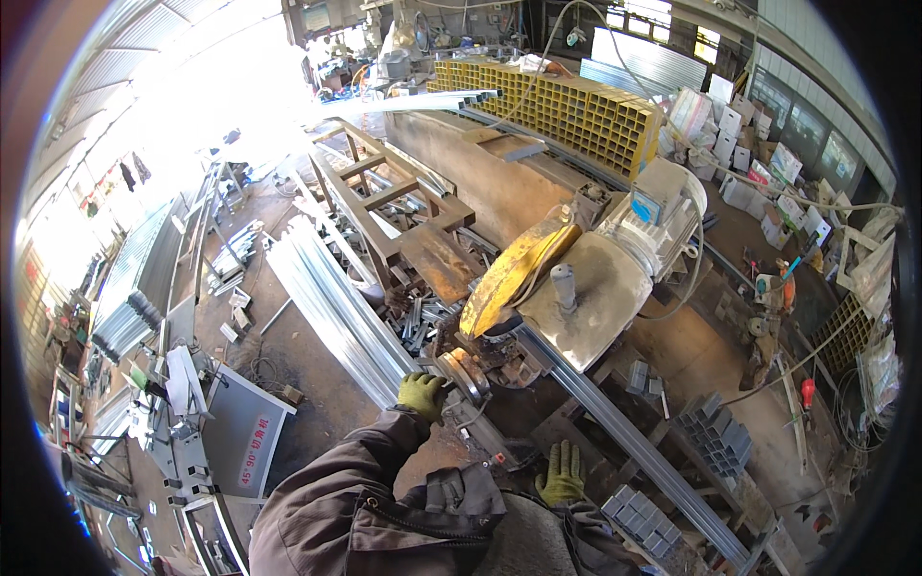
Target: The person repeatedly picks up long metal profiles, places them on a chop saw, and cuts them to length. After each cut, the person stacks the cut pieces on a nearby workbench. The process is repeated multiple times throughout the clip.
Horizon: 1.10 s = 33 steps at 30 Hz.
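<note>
Beside the near end of the long galvanised profiles (336,312), the gloved left hand (420,396) curls close against a round metal wheel (463,374); whether its fingers grip the wheel or only rest there, I cannot tell. To its right, the gloved right hand (562,472) holds nothing visible, its fingers extended near the end of a metal bar (492,437). The wheel, between the left hand and the saw, looks heavy, rigid and rough with rust; its outer rim seems the best hold. Beyond the hands, the long steel tubes (639,437) run out from beneath the cut-off saw's yellow blade guard (514,274); they should be stiff but awkwardly long, smooth enough to slide in gloves, perhaps sharp at cut ends, and best held along their sides, well apart from the blade. Farther out lie stacked short square tubes (642,518), a rusty steel frame (384,202) and a yellow tube bundle (547,106).
</note>
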{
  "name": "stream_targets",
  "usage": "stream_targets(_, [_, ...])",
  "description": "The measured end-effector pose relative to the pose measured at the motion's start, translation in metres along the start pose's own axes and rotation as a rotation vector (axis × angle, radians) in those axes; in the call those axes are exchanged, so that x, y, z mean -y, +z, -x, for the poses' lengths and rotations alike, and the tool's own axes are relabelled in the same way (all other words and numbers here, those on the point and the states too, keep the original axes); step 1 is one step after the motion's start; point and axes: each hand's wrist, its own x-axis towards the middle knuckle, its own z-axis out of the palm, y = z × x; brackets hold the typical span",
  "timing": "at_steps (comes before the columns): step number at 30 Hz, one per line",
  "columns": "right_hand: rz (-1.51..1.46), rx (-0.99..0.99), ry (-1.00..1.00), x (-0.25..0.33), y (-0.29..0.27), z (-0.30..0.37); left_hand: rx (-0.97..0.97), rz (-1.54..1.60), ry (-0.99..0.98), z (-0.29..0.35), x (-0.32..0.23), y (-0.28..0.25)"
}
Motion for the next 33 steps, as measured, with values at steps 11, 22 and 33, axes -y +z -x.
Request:
stream_targets(11, [-0.008,0.021,0.019,0.0003,-0.0003,0.0002,0.119,0.002,-0.063,-0.0018,-0.0024,-0.0043])
stream_targets(22, [0.025,0.081,0.04,-0.0025,0.004,0.0002,0.111,-0.006,-0.054,-0.0014,-0.0009,-0.004])
stream_targets(33, [-0.003,0.033,0.031,-0.0022,0.0054,0.0005,0.108,0.01,-0.045,-0.0005,0.0024,-0.0016])
